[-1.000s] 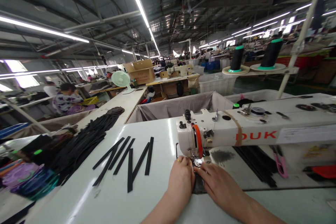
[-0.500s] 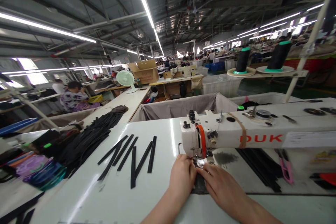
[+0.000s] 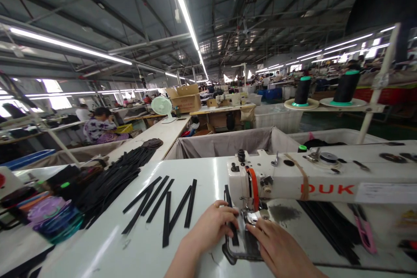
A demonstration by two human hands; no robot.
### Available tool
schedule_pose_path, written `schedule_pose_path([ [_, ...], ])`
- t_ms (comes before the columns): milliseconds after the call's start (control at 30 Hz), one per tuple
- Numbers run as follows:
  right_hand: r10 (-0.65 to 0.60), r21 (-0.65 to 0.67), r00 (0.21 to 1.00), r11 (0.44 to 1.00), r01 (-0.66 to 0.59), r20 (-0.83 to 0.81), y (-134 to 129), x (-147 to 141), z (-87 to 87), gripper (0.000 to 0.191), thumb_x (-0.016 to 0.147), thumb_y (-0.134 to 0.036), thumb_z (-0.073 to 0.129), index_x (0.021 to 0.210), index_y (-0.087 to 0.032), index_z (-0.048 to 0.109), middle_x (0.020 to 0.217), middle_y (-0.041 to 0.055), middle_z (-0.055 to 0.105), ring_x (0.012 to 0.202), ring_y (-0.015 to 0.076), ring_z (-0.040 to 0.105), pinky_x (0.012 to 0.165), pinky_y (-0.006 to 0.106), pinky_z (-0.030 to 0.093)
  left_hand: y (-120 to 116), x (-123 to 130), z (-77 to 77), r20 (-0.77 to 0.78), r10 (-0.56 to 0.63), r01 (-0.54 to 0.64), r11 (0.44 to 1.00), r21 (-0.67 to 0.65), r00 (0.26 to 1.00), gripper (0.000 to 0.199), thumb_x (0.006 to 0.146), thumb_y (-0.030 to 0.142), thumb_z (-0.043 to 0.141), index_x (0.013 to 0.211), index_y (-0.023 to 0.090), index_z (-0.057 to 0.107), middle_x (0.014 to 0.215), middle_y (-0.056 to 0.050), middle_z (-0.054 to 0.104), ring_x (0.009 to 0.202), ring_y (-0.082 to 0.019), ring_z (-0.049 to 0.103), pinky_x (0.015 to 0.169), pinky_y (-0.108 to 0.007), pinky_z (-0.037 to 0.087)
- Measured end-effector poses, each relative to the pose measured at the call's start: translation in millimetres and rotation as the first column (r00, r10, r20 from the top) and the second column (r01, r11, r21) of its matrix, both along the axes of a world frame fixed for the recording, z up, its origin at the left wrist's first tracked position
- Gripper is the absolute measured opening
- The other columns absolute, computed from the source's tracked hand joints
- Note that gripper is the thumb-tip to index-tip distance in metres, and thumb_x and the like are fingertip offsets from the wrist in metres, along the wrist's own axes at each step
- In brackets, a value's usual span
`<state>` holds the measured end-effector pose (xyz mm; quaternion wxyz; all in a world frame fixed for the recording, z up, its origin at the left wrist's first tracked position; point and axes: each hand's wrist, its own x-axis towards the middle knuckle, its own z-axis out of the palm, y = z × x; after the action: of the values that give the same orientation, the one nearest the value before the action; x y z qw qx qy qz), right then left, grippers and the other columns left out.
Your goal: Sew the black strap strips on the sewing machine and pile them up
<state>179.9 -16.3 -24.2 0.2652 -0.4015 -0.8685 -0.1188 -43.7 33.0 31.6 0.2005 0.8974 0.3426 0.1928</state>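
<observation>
My left hand (image 3: 213,225) is at the left of the sewing machine's needle area, its fingers and thumb closed around a narrow black fabric strip (image 3: 227,194). The strip runs lengthwise beside the needle plate, its ends showing beyond my fingers. My right hand (image 3: 278,243) lies on the machine bed with fingers stretched forward, the fingertips close to the shiny presser foot (image 3: 252,217). Nothing shows in that hand, though its underside is hidden. The white sewing machine (image 3: 283,178) extends to the right. Several loose black strips (image 3: 167,219) lie on the pale tabletop to the left.
A heap of black strips (image 3: 114,186) lies along the table's left side. More strips (image 3: 329,226) and pink-handled snips (image 3: 365,234) are under the machine arm. A fabric-lined bin (image 3: 224,145) stands behind the table. Thread cones (image 3: 302,91) stand at right; a person (image 3: 102,126) sits far left.
My left hand has shifted left and its fingers have spread from the needle area, bringing the black strip into sight. My right hand has stayed near the presser foot. The view has tilted upward.
</observation>
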Motion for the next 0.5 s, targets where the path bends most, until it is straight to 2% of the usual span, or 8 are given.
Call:
schedule_pose_path([
  [67, 0.003, -0.008, 1.0, 1.0, -0.003, 0.002, 0, 1, -0.5, 0.045, 0.075, -0.003, 0.045, 0.114, -0.018, 0.06, 0.102, 0.0092, 0.066, 0.087, 0.0215, 0.065, 0.074, 0.033, 0.053, -5, -1, 3.9, -0.092, 0.025, -0.023, 0.999, 0.022, 0.995, 0.013, 0.072, 0.013, 0.075, 0.076, 0.025, 0.071, 0.095, 0.0, 0.071, 0.099, -0.021, 0.058, 0.094, -0.035, 0.041],
  [167, 0.008, -0.009, 1.0, 1.0, -0.008, 0.001, 0, 3, -2.0, 0.045, 0.075, -0.003, 0.045, 0.114, -0.018, 0.061, 0.102, 0.0095, 0.067, 0.088, 0.0217, 0.065, 0.075, 0.033, 0.054, -15, 1, 9.8, -0.191, 0.136, -0.144, 0.989, -0.025, 0.972, 0.011, 0.069, 0.016, 0.076, 0.067, 0.02, 0.067, 0.072, -0.001, 0.066, 0.083, -0.022, 0.058, 0.073, -0.03, 0.043],
  [233, 0.025, 0.004, 1.0, 1.0, -0.025, -0.006, 1, 5, -2.2, 0.043, 0.076, -0.004, 0.046, 0.115, -0.019, 0.06, 0.105, 0.0094, 0.068, 0.093, 0.0223, 0.066, 0.079, 0.034, 0.053, -23, 1, 18.3, -0.109, 0.158, -0.173, 0.975, -0.141, 0.981, 0.007, 0.074, 0.016, 0.071, 0.071, 0.019, 0.066, 0.069, 0.001, 0.062, 0.074, -0.018, 0.056, 0.066, -0.025, 0.041],
  [300, 0.06, -0.006, 0.998, 0.998, -0.06, -0.02, -1, 7, -0.3, 0.04, 0.079, -0.009, 0.051, 0.116, -0.02, 0.059, 0.106, 0.0086, 0.068, 0.095, 0.0218, 0.066, 0.082, 0.033, 0.053, -29, -1, 29.1, 0.128, 0.196, -0.153, 0.946, -0.286, 0.972, 0.005, 0.078, 0.02, 0.067, 0.083, 0.02, 0.065, 0.074, 0.002, 0.061, 0.07, -0.014, 0.053, 0.062, -0.023, 0.039],
  [333, 0.073, -0.032, 0.997, 0.997, -0.075, -0.037, -2, 7, 1.5, 0.037, 0.08, -0.012, 0.054, 0.116, -0.02, 0.058, 0.104, 0.0075, 0.069, 0.092, 0.0204, 0.066, 0.08, 0.03, 0.053, -31, -2, 33.6, 0.27, 0.233, -0.125, 0.922, -0.366, 0.934, 0.011, 0.079, 0.025, 0.065, 0.089, 0.019, 0.064, 0.075, 0.003, 0.06, 0.065, -0.011, 0.051, 0.06, -0.022, 0.038],
  [400, 0.102, -0.069, 0.991, 0.992, -0.107, -0.082, -6, 6, 7.2, 0.033, 0.081, -0.017, 0.059, 0.114, -0.02, 0.057, 0.098, 0.0063, 0.069, 0.083, 0.0175, 0.066, 0.074, 0.025, 0.053, -32, -2, 35.4, 0.489, 0.354, -0.051, 0.847, -0.529, 0.797, 0.024, 0.082, 0.037, 0.062, 0.095, 0.017, 0.058, 0.071, 0.004, 0.055, 0.051, -0.007, 0.045, 0.053, -0.021, 0.036],
  [467, 0.173, -0.019, 0.98, 0.984, -0.176, -0.1, -10, 4, 14.4, 0.03, 0.084, -0.019, 0.059, 0.113, -0.019, 0.056, 0.097, 0.0061, 0.068, 0.08, 0.0154, 0.065, 0.071, 0.021, 0.052, -30, 4, 24.6, 0.537, 0.47, 0.037, 0.728, -0.685, 0.7, 0.036, 0.081, 0.05, 0.06, 0.091, 0.017, 0.051, 0.062, 0.006, 0.05, 0.039, -0.005, 0.04, 0.045, -0.02, 0.035],
  [500, 0.224, 0.029, 0.971, 0.975, -0.223, -0.08, -13, 2, 18.1, 0.03, 0.086, -0.018, 0.057, 0.115, -0.02, 0.055, 0.099, 0.0059, 0.068, 0.081, 0.0149, 0.065, 0.072, 0.021, 0.051, -29, 9, 14.9, 0.508, 0.509, 0.065, 0.659, -0.749, 0.695, 0.041, 0.077, 0.055, 0.061, 0.089, 0.018, 0.047, 0.056, 0.008, 0.047, 0.036, -0.007, 0.041, 0.042, -0.021, 0.036],
])
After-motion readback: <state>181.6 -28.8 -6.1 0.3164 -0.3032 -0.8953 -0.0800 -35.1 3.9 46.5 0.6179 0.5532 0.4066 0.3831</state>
